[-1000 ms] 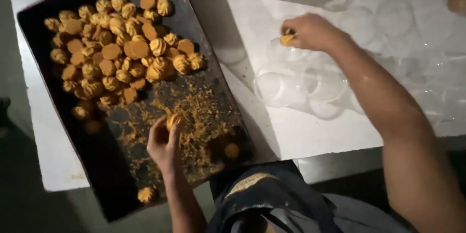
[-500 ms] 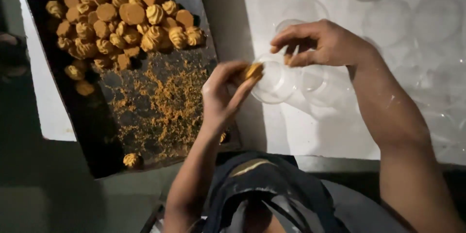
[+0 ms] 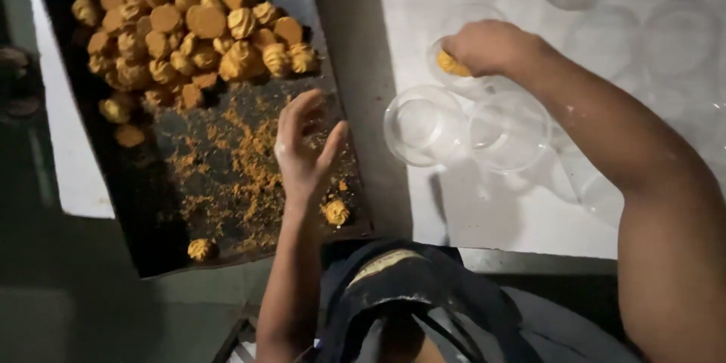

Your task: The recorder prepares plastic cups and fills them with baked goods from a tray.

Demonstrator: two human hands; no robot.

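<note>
Nearest the body, one stray cookie (image 3: 336,212) and another (image 3: 200,249) are seen on the dark baking tray (image 3: 144,204), amid loose orange crumbs (image 3: 242,170). Above the crumbs the left hand (image 3: 302,147) is held empty, fingers spread and slightly curled. Just beyond the tray edge, two empty clear cups (image 3: 425,125) stand touching on the white table (image 3: 484,215). Further out, the right hand (image 3: 491,47) is pinched on a cookie (image 3: 452,65) inside a third clear cup (image 3: 467,23). Farthest, the heaped cookies (image 3: 189,26) fill the tray's far end.

Risk, judged: the light cups could be tipped by the forearm; the brittle cookie could crumble if pinched hard.
</note>
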